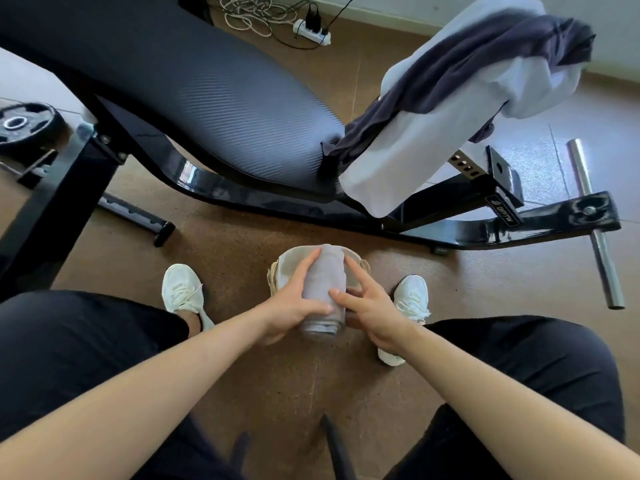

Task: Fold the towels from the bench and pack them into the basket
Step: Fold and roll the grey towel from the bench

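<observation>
At the bottom of the frame, two knees in black trousers flank bare forearms reaching toward the centre. There the left hand (294,303) wraps its fingers round the left side of a folded, rolled pale grey towel (323,285), thumb across the top. The right hand (372,306) braces the other side with spread, nearly straight fingers and grips nothing. The roll hangs directly over a small woven basket with a cream cloth liner (277,278), which stands on the brown floor between two white trainers (181,289).

This looks like the packing step: the towel is folded and poised above the opening. The next move likely calls for lowering it straight in, keeping the roll tight so it does not unfurl.

Beyond, the black padded desk (207,98) crosses the upper half. At its upper-right end, a white towel (415,161) and a dark purple-grey towel (467,74) lie draped, not yet folded.
</observation>
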A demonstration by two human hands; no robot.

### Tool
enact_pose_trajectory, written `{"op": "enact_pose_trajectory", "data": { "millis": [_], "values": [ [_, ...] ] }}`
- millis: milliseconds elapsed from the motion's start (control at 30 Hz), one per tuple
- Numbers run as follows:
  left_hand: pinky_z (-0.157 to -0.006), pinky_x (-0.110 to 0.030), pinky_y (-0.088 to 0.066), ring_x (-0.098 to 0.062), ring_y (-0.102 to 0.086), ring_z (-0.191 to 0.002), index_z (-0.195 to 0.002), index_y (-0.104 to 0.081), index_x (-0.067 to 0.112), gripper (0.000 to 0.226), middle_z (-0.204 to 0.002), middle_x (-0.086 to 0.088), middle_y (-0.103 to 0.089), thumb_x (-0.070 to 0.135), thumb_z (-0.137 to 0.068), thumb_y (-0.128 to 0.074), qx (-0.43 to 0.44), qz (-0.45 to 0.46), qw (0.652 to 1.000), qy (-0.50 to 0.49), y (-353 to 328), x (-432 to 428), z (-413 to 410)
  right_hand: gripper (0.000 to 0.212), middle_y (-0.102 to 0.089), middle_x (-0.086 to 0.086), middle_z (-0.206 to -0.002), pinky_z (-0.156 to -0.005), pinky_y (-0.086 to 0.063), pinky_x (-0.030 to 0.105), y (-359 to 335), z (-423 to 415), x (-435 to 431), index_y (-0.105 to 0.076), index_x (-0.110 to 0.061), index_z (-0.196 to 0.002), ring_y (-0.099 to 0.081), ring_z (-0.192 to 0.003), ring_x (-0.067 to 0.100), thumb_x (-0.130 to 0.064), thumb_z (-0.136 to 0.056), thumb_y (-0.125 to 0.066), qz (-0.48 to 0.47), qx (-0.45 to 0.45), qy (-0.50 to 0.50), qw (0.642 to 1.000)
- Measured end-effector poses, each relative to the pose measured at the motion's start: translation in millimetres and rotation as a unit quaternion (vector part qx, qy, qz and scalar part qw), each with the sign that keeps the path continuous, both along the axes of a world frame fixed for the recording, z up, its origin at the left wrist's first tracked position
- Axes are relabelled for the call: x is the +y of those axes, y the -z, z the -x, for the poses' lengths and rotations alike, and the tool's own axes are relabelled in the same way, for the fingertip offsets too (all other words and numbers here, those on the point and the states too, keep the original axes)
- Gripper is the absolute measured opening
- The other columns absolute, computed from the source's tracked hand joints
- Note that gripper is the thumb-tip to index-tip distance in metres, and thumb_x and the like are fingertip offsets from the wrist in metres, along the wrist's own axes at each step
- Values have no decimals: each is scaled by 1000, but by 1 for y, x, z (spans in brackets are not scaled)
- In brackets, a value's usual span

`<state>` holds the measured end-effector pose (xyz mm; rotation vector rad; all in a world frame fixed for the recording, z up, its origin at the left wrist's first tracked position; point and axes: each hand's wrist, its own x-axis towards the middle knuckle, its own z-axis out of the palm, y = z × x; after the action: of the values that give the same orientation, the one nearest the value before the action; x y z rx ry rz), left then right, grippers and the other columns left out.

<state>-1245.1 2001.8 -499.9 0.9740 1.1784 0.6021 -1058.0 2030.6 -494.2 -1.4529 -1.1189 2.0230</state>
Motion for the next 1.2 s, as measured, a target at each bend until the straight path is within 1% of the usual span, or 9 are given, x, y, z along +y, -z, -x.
{"op": "enact_pose_trajectory", "data": {
  "millis": [167,333,467,533,633,733,833,967,1200],
  "values": [
    [-77,-21,-58,-13,-49,-121,-154,-6,55,107,-159,7,-15,15,-87,-79,31,48,998,-2,55,26,2,86,-54,9,-143,-93,-58,54,53,3,36,-23,-52,-153,-62,-124,30,-19,-91,-72,-18,-82,-75,994],
    [-97,-37,-57,-25,-44,-137,-156,-2,53,112,-164,7,-14,17,-85,-80,54,94,994,-12,115,43,7,74,-43,8,-155,-97,-57,49,115,20,57,-30,-37,-156,-58,-128,31,-10,-97,-65,-67,-150,-158,974],
    [-113,-44,-44,-20,-32,-147,-160,-3,43,109,-168,7,-13,26,-86,-81,111,93,989,-32,158,55,12,68,-47,5,-151,-94,-59,45,164,32,75,-37,-35,-154,-60,-125,29,-6,-98,-62,-50,-180,-149,971],
    [-111,-39,-45,-15,-37,-142,-159,-16,41,96,-164,4,-27,28,-88,-79,150,96,982,-69,177,61,20,69,-47,3,-151,-95,-59,42,190,37,87,-39,-37,-153,-58,-126,26,-4,-97,-63,-67,-202,-154,965],
    [-99,-32,-49,-15,-55,-124,-146,-46,31,58,-135,4,-57,22,-94,-69,225,119,955,-152,200,65,39,71,-47,-1,-151,-100,-56,43,230,41,104,-39,-41,-152,-60,-122,26,-1,-97,-60,-86,-237,-147,956],
    [-87,-28,-51,-14,-62,-106,-128,-54,31,36,-120,6,-61,21,-95,-67,284,112,926,-222,216,69,54,71,-49,-2,-142,-107,-50,36,268,46,111,-34,-42,-153,-56,-121,18,-4,-98,-59,-132,-287,-152,937],
    [-91,-27,-49,-11,-58,-112,-148,-44,30,57,-137,10,-40,18,-96,-64,254,149,934,-201,232,74,58,69,-51,-4,-134,-105,-46,29,301,55,110,-34,-41,-154,-49,-116,9,-7,-99,-60,-175,-320,-160,917],
    [-112,-45,-47,-15,-52,-134,-154,-38,30,66,-146,4,-54,11,-95,-60,190,185,949,-171,244,79,56,72,-52,0,-130,-101,-51,29,334,70,101,-33,-33,-156,-49,-105,8,-8,-96,-64,-186,-316,-222,903],
    [-111,-46,-47,-17,-56,-130,-150,-44,30,62,-138,3,-59,4,-95,-57,175,202,944,-193,248,91,69,97,-54,-1,-123,-93,-52,35,360,81,96,-8,-42,-159,-56,-102,17,-33,-90,-75,-191,-356,-281,871]
  ]
}}
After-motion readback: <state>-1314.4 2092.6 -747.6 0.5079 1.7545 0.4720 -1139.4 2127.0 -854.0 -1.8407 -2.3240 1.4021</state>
